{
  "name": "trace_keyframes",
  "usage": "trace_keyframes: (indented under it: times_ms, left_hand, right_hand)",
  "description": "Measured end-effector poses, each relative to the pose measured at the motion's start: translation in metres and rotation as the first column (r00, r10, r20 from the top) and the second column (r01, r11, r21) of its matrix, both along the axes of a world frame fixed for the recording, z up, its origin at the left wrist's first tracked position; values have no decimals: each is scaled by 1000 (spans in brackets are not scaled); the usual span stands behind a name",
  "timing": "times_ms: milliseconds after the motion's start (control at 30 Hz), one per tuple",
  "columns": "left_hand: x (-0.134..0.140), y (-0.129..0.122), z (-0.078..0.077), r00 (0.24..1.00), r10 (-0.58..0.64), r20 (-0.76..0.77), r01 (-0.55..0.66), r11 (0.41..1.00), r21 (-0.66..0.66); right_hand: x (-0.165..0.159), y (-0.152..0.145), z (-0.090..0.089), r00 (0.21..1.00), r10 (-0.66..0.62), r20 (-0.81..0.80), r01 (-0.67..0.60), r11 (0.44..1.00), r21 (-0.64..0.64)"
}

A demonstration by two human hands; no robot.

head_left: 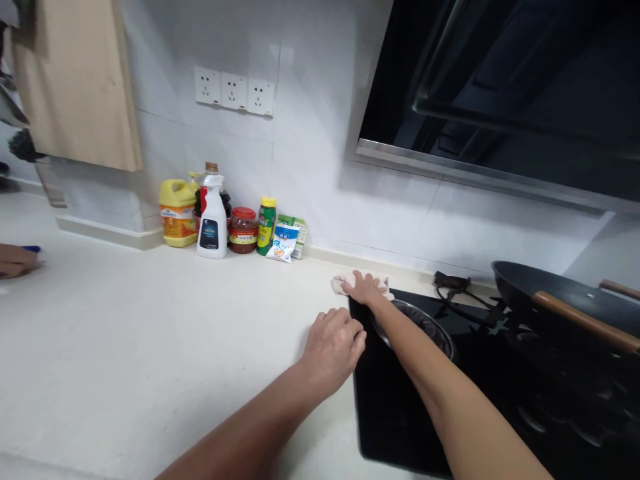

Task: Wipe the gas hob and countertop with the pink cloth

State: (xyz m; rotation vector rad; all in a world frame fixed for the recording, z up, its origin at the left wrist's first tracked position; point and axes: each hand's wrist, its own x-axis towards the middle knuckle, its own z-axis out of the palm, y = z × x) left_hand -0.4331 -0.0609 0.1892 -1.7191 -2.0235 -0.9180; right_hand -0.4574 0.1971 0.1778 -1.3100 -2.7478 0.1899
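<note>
Pale pinkish, crumpled cloth [337, 283] at the rear left corner of the flat black glass cooktop [395, 420], under the right hand [367, 289], fingers slightly apart and clamped down on it. Beside the cooktop's left edge, left hand [334, 348], fingers curled together, palm hidden. Apparently mid-wipe; cannot tell finished from remaining surface.

Bare left hand [333, 347], right hand [367, 289], bare forearms [430, 367]

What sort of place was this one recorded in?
Most likely a home kitchen: a dark wok with wooden handles sits over a black cooktop, what looks like a range hood is mounted above, and a red-lidded jar stands along the wall.
</note>
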Motion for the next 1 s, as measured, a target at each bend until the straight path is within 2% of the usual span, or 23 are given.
trace_keyframes:
  times_ms: [133,233,500,633,767,900,1000]
  left_hand:
    - [1,-1,1,998,-23,-58,22,999,-28]
    - [0,-2,4,998,8,-68,-8,1000,-6]
    - [-10,0,13,996,84,8,-84,996,4]
    - [-13,3,10,995,96,40,-95,995,-26]
    - [-13,3,8,993,92,75,-87,994,-70]
    - [-12,2,9,991,76,113,-70,996,-63]
    - [-11,2,10,988,70,138,-58,995,-84]
  right_hand:
    - [-13,19,7,997,-57,46,60,996,-73]
    - [-10,17,6,999,-47,20,48,996,-71]
    - [27,-41,1,998,69,-5,-69,997,39]
    - [70,-80,-4,965,263,6,-262,962,79]
    - [128,-121,-10,911,409,-49,-406,912,58]
    - [190,-158,-9,876,469,-114,-472,882,3]
    - [234,-177,-10,880,450,-152,-460,887,-32]
